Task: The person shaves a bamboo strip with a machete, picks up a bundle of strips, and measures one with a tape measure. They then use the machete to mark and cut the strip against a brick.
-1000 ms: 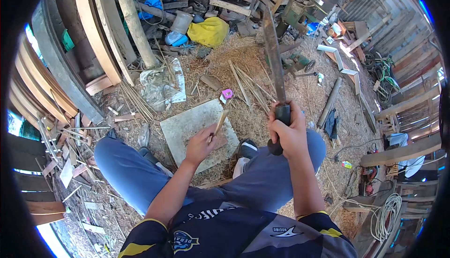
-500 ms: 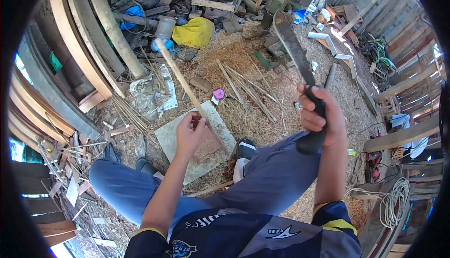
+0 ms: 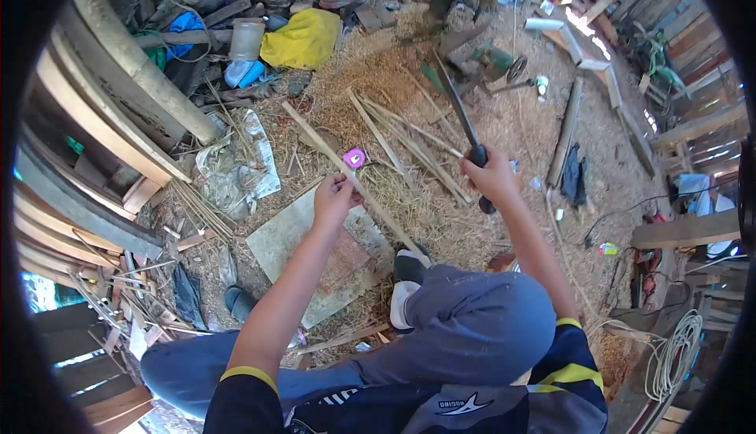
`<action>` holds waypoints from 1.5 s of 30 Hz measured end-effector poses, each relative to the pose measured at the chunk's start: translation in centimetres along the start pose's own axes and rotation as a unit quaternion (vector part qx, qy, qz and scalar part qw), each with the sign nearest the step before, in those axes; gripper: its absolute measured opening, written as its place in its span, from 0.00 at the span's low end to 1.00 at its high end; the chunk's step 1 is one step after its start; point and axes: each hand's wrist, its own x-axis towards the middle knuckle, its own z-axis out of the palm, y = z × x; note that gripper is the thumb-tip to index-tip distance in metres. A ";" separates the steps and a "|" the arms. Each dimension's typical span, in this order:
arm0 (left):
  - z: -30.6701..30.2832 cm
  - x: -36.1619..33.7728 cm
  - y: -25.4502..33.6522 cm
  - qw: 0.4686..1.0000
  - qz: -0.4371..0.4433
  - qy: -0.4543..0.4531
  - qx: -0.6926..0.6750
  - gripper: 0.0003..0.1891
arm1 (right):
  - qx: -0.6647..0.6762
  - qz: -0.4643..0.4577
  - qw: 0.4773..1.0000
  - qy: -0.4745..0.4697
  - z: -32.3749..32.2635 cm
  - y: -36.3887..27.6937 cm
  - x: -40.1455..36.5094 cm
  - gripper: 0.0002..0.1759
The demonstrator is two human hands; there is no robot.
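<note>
Fingers on the left hand (image 3: pixel 335 198) curl and pinch a long thin stick (image 3: pixel 386 215), holding it slantwise over the far right part of the grey board (image 3: pixel 276 237) on the ground. Fingers on the right hand (image 3: pixel 490 178) wrap around the black handle of a big knife (image 3: pixel 459 109), off to the right of the board, with its blade pointing up and away.

Around the board I see lots of stuff. Just past its far edge sits a pink tape measure (image 3: pixel 354 158), close behind the stick. More thin sticks (image 3: pixel 382 136) lie farther past the board, on the right. Crumpled clear plastic (image 3: pixel 223 170) is near the board's far left side, and a yellow sack (image 3: pixel 301 38) is well beyond it. One shoe (image 3: pixel 409 266) is at the board's right side, by the stick's low end; I can't tell if they touch.

Both arms reach forward. The left one stretches almost straight toward the board, and the right one goes past a bent knee (image 3: pixel 512 316).
</note>
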 end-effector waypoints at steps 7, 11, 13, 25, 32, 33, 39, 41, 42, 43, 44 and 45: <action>3.6 9.0 -6.7 0.997 -0.029 -0.021 0.068 0.13 | -0.174 -0.055 0.982 0.053 8.8 12.7 10.9 0.22; 5.6 13.5 -8.9 0.995 -0.011 -0.017 0.095 0.13 | -0.141 -0.040 0.989 0.029 12.6 17.4 14.3 0.22; 6.7 15.0 -9.6 0.995 0.003 -0.027 0.093 0.12 | -0.148 -0.034 0.988 0.013 13.4 17.0 14.9 0.22; 3.0 16.9 -13.7 0.985 0.012 -0.083 0.149 0.11 | -0.269 -0.010 0.963 0.010 16.4 15.3 16.3 0.25; 2.1 16.0 -14.2 0.985 0.033 -0.079 0.151 0.08 | -0.319 -0.095 0.942 0.050 17.9 17.9 17.2 0.26; 2.2 15.9 -14.0 0.985 0.031 -0.078 0.153 0.08 | -0.324 -0.104 0.939 0.049 17.9 17.8 17.1 0.26; 3.1 15.3 -12.7 0.988 0.023 -0.064 0.140 0.08 | -0.321 -0.068 0.944 0.040 17.5 16.7 16.8 0.25; 3.6 15.2 -11.9 0.987 0.017 -0.062 0.148 0.08 | -0.323 -0.056 0.944 0.039 17.2 16.1 16.9 0.26; 3.7 15.0 -11.7 0.987 0.013 -0.059 0.151 0.07 | -0.325 -0.054 0.944 0.034 17.3 16.1 17.1 0.26; 3.8 15.0 -11.5 0.986 0.009 -0.056 0.154 0.07 | -0.327 -0.051 0.943 0.030 17.3 16.1 17.3 0.26; 3.9 14.9 -11.3 0.987 0.012 -0.055 0.149 0.07 | -0.328 -0.059 0.942 0.033 17.4 16.2 17.5 0.26; 3.9 15.0 -11.4 0.988 0.014 -0.055 0.144 0.07 | -0.328 -0.066 0.942 0.035 17.4 16.1 17.6 0.25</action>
